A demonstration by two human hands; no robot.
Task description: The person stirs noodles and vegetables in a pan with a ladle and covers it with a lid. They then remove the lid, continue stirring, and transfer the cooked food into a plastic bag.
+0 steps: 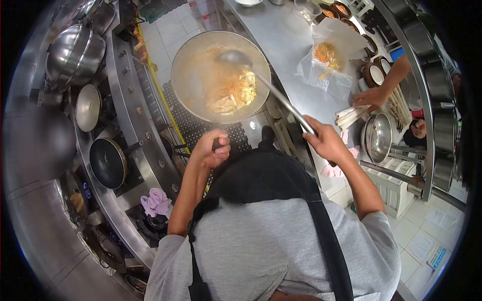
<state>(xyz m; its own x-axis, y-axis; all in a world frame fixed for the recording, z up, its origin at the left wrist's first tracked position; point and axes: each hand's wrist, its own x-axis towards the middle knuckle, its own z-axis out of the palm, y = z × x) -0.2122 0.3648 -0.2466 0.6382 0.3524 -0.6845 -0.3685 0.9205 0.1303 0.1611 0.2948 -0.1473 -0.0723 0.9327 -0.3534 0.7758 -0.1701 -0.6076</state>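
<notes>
A large wok [193, 103] is held up in front of me, tilted so its inside faces me. Sliced pale and orange food [233, 95] lies low in it, blurred by steam. My left hand [213, 149] is closed around the wok's dark handle, just under the rim. In my right hand [324, 140] is the long shaft of a metal ladle [281, 98]. The ladle's bowl is inside the wok, close to the upper part of the food.
On the steel counter [281, 35] at right lies an open plastic bag [329, 57] of shredded food. Another person's hand [371, 98] touches pale stalks [354, 116] near metal bowls [377, 138]. The stove [133, 108] at left holds a black frying pan [108, 163] and a purple cloth [156, 202].
</notes>
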